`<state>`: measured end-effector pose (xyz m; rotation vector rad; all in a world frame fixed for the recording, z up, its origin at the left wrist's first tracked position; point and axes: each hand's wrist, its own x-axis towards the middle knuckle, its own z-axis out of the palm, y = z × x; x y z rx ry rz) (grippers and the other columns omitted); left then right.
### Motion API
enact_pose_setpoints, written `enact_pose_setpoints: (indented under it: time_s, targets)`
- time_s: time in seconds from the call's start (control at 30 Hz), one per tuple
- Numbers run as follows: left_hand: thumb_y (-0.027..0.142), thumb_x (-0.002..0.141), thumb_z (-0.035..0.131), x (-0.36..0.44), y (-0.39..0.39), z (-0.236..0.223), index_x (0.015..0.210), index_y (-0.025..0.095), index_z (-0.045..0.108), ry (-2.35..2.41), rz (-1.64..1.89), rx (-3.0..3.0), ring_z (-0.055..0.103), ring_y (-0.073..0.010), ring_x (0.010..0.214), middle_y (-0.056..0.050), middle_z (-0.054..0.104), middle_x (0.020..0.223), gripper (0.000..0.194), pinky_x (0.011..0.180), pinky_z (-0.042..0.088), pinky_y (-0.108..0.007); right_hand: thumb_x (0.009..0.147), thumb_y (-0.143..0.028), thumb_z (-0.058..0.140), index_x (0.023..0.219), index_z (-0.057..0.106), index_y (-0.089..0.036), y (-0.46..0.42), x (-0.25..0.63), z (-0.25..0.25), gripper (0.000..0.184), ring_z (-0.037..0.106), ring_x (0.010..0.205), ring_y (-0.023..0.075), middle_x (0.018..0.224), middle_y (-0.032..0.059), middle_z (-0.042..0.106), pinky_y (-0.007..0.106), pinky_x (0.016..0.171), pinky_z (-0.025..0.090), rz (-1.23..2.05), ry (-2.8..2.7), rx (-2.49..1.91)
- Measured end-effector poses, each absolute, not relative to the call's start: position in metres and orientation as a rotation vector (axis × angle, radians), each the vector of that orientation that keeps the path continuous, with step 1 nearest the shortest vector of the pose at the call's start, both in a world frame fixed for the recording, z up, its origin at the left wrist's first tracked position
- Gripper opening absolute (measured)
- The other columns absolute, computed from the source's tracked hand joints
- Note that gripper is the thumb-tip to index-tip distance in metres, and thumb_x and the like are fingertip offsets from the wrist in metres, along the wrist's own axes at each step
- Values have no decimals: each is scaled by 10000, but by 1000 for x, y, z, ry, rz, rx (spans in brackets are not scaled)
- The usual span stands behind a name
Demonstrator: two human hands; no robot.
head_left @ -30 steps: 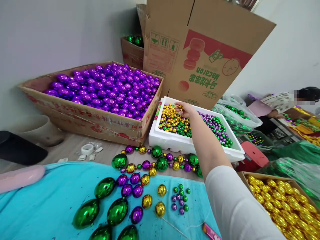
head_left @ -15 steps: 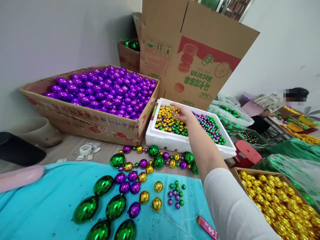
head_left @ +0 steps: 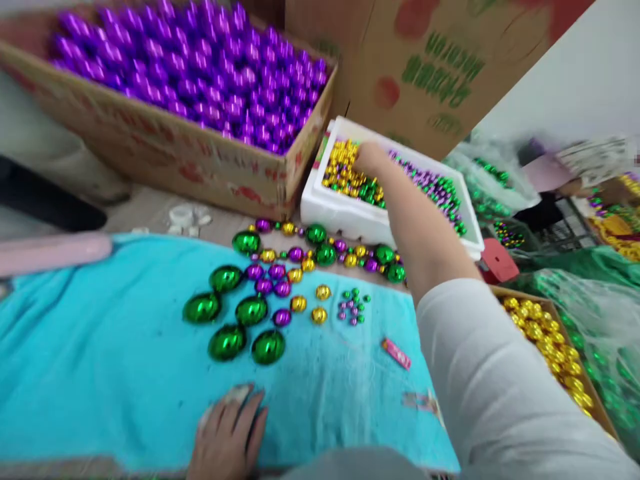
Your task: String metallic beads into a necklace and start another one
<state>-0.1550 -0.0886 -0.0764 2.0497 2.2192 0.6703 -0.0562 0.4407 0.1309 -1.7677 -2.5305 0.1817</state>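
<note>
My right hand reaches into a white foam box, at the gold beads. The hand is blurred and its fingers are mostly hidden, so its grip does not show. Green and purple small beads fill the rest of the box. My left hand lies flat on a turquoise cloth, fingers stretched out, with something white at the fingertips. Beyond it are several large green balls, purple balls, gold balls and a cluster of small green and purple beads.
A carton of purple balls stands back left; a tall cardboard box rises behind. Strung beads lie before the foam box. A pink packet and small snips lie right. A carton of gold balls sits far right.
The view has tipped downward, bringing my left hand and the snips into sight. My right hand is now lower among the gold beads, its fingers less visible.
</note>
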Motion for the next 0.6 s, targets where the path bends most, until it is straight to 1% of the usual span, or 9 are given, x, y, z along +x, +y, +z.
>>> enact_pose_setpoints:
  time_s: [0.03,0.1,0.17,0.23,0.27,0.33,0.4,0.5,0.6]
  targets:
    - [310,866,581,-154,-90,-76,1033,260,726,2230,647,2118,641,-264,991,-86,714,1056,226,909,455,-421,920,-226,511,1079,639,109,437,-55,136,393,586,1195,229,1207,260,632,324,1021,399,162,-2536,-1761]
    - [301,876,586,-153,-89,-74,1021,218,711,2240,595,2169,621,-254,1006,-96,706,1050,208,944,416,-406,922,-320,489,1174,617,72,426,-50,149,484,588,1185,237,1196,201,654,357,996,411,151,-2540,-1727]
    - [288,874,595,-152,-86,-70,1023,200,699,2236,579,2180,610,-255,1001,-104,699,1043,202,937,401,-401,889,-458,503,1148,660,-7,400,-40,164,543,640,1081,254,1134,106,692,361,919,451,168,-2491,-1602]
    - [276,867,606,-152,-84,-66,1035,188,688,2233,596,2187,600,-261,997,-111,694,1041,207,925,395,-403,881,-480,555,1081,706,-113,357,-23,170,444,691,941,214,1043,68,717,393,831,510,328,-2521,-1440]
    - [273,864,611,-152,-84,-65,1042,182,684,2237,605,2191,594,-264,997,-113,692,1044,212,922,394,-405,875,-424,600,1037,721,-128,330,-12,167,359,697,874,197,997,56,718,406,808,530,431,-2571,-1389]
    - [273,862,616,-151,-85,-65,1049,176,678,2243,614,2201,585,-271,1002,-116,689,1054,219,927,390,-409,830,-278,682,955,737,-136,273,11,145,198,685,819,176,919,38,714,390,804,545,626,-2702,-1314]
    - [279,867,610,-151,-86,-66,1052,178,676,2249,598,2199,580,-276,1016,-115,685,1068,221,938,387,-411,815,-205,684,941,732,-171,220,33,105,140,666,828,172,899,31,714,356,818,535,732,-2809,-1227]
    - [287,878,588,-151,-87,-68,1049,181,676,2237,587,2186,577,-278,1029,-114,679,1085,220,936,387,-410,856,-184,628,980,712,-172,161,56,38,150,651,864,191,939,71,700,323,804,508,751,-2809,-1352]
    - [294,888,564,-150,-87,-68,1058,173,673,2227,588,2161,565,-284,1044,-126,669,1102,235,928,387,-414,929,-228,530,1122,665,-175,128,62,-6,241,628,986,226,1127,125,648,331,824,503,648,-2766,-1433]
